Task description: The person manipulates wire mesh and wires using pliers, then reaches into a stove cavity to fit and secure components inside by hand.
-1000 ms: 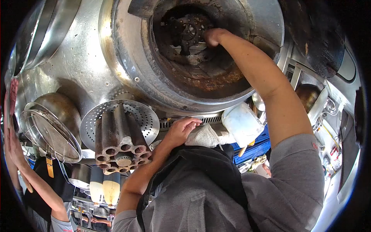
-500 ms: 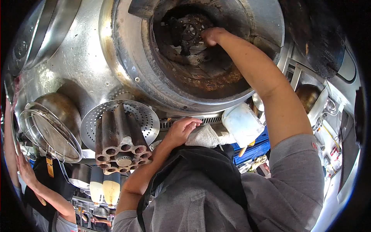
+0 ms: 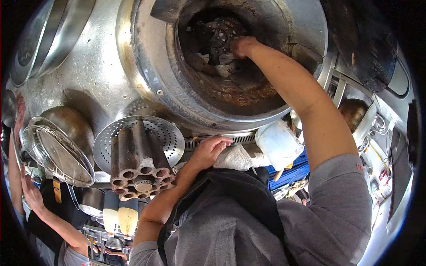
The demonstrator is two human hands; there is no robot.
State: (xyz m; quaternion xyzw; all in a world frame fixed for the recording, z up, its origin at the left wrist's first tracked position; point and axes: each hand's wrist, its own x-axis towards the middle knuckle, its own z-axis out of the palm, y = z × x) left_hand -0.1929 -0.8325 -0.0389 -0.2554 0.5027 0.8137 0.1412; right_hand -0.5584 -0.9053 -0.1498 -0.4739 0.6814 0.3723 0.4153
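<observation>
My right hand [image 3: 243, 47] reaches down inside the round wok burner well [image 3: 277, 95]. Its fingers are curled in, partly hidden, at the right side of the dark, sooty burner head [image 3: 218, 37]. What they grip, if anything, I cannot make out. Rust and dark grime coat the inner wall of the well. My left hand [image 3: 212, 150] lies on the front edge of the range, fingers stretched out, holding nothing. A folded white cloth [image 3: 234, 158] is just beside it. Left of that forearm, a rusty cluster of metal tubes [image 3: 143, 162] stands on a perforated steel strainer [image 3: 103, 144].
A white plastic jug [image 3: 278, 141] hangs at the front edge. Wire-mesh strainers [image 3: 57, 150] and a metal bowl [image 3: 71, 122] sit at left. A co-worker's hand [image 3: 32, 193] shows at far left. A dark wok [image 3: 368, 48] stands at upper right.
My right hand stays at the burner head with almost no shift. The view slides slightly. At far left, a co-worker's arms have moved a little, and a ladle's round bowl now shows there.
</observation>
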